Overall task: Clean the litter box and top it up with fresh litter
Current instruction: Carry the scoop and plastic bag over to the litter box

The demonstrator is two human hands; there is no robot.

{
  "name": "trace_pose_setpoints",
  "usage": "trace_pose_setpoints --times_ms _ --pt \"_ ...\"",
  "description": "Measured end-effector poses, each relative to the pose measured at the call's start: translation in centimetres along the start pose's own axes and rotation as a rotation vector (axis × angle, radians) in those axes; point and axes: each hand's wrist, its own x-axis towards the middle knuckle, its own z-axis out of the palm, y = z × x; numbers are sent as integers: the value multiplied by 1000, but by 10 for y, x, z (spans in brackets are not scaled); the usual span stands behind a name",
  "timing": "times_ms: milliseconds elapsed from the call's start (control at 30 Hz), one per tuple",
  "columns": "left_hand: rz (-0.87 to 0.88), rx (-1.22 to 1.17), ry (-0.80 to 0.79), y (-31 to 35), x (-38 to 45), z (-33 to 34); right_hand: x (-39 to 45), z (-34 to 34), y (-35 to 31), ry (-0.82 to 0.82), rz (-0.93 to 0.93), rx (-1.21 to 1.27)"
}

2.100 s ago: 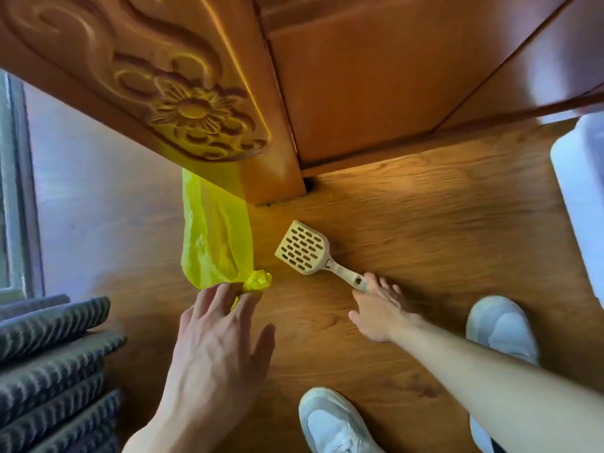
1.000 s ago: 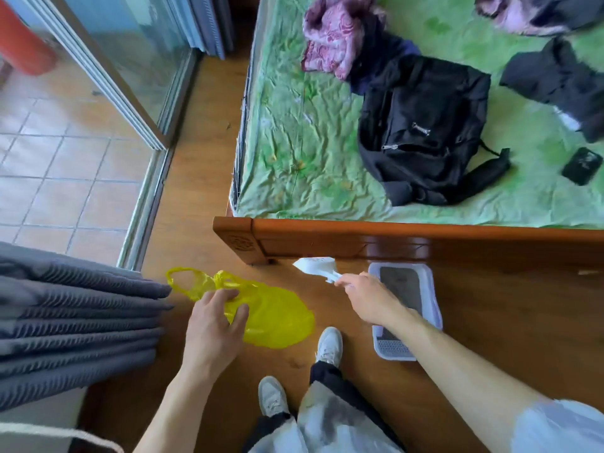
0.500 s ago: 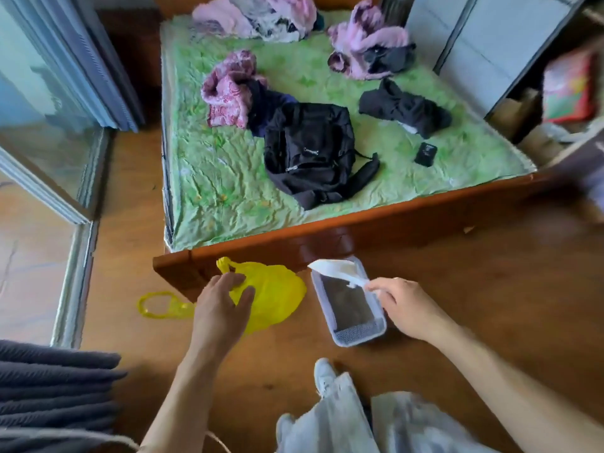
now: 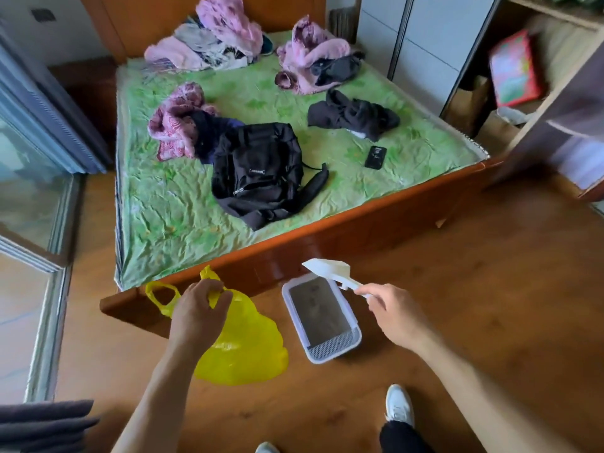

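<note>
Head view: right hand gripping scoop pointing up-left, left hand clutching bag

White litter box on floor, grey litter inside.

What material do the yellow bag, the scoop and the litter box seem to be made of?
Yellow bag: thin plastic film, glossy; it crumples and lets light through.
Scoop: probably hard plastic, matte white, holding its moulded shape.
Litter box: likely rigid plastic, pale and smooth, with a perforated panel at the near end.
</note>
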Motion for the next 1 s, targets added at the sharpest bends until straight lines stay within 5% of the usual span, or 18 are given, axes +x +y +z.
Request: trace_pose_setpoints --times_ms 367,1000 --pt "-166 27 151 126 -25 81 88 -126 130 -109 -72 -37" --pt "-371 -177 217 140 69 118 212 -159 59 -190 -252 -222"
